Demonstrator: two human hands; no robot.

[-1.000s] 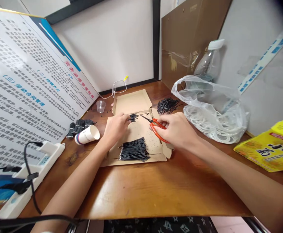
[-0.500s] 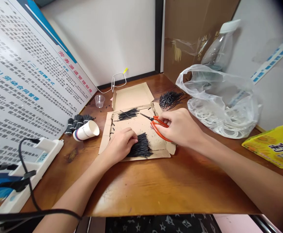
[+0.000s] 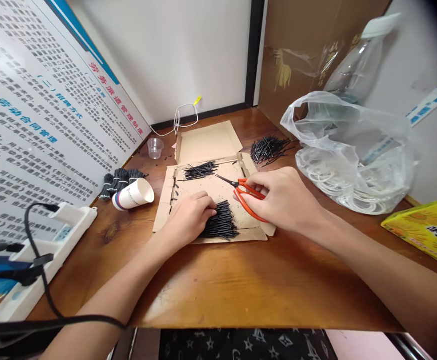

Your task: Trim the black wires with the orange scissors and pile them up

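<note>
My right hand (image 3: pixel 278 192) grips a pair of orange-handled scissors (image 3: pixel 250 195), whose dark pointed blades reach left over the opened cardboard box (image 3: pixel 199 190). The tips look closed, or nearly so. My left hand (image 3: pixel 190 215) rests at the left side of a near pile of thin black sticks (image 3: pixel 221 222), fingers bent and pressed together. Whatever lies between those fingertips is hidden. A smaller bunch of similar black sticks (image 3: pixel 200 170) lies farther back on the cardboard, just left of the scissor tips. Small dark bits are scattered over the cardboard.
A heap of black sticks (image 3: pixel 269 151) lies right of the box. Left are a tipped paper cup (image 3: pixel 133 195), tied black bundles (image 3: pixel 120 181), a small clear cup (image 3: pixel 155 148) and a power strip (image 3: pixel 49 265). Right are a plastic bag (image 3: pixel 349 165) and a yellow packet (image 3: pixel 428 225).
The view has shifted slightly. Both hands keep almost the same place over the cardboard, and the scissors stay in my right hand.
</note>
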